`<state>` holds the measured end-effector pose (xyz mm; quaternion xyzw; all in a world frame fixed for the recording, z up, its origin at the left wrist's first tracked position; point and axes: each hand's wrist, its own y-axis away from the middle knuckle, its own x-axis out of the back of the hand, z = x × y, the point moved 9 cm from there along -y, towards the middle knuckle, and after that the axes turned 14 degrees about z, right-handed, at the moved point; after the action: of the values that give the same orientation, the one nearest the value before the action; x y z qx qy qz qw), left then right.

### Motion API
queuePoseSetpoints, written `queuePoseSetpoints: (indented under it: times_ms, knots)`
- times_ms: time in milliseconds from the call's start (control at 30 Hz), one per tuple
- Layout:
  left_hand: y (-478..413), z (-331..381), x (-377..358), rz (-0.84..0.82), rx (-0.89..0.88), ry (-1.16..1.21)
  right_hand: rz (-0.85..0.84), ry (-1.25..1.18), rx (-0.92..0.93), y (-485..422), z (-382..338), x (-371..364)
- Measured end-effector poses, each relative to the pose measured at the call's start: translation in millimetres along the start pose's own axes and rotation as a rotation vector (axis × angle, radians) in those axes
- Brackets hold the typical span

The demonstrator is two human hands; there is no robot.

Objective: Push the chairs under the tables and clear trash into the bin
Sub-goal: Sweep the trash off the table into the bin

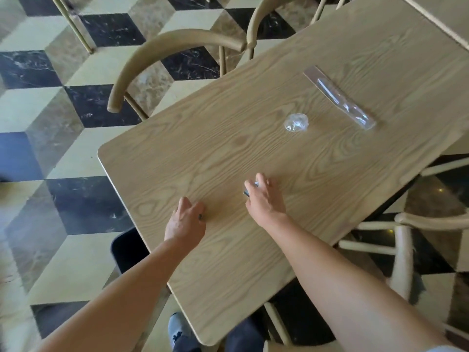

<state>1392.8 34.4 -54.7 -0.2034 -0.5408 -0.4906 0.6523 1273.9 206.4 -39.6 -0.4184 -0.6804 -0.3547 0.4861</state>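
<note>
Ahead, crumpled clear wad (pixel 296 122) near long clear wrapper (pixel 338 97); right fingers (pixel 262 179) around scrap (pixel 255 184); left fingers (pixel 185 203), hold unclear

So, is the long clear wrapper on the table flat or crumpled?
Flat: the wrapper lies stretched out straight on the table, apart from the crumpled plastic.

This looks like a café or restaurant dining room. A second table (pixel 446 13) with the same pale wood-grain top stands just past the far right corner of the near table (pixel 228 161). Matching curved-back chairs (pixel 162 47) stand along the near table's sides, a polished marble floor (pixel 76 102) in a cube pattern spreads beneath it, and clear plastic wrappers (pixel 340 97) lie on its top
</note>
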Motion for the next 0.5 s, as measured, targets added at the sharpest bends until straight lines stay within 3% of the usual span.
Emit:
queuePoseSetpoints:
  times_ms: [300, 500]
  knots:
    - [60.6, -28.9, -4.9, -0.088, -0.094, 0.055, -0.267, 0.088, 0.049, 108.3, -66.4, -45.3]
    - [100.2, -101.0, 11.2, -0.121, -0.145, 0.099, -0.297, 0.112, 0.0, 164.6, -139.1, -61.9]
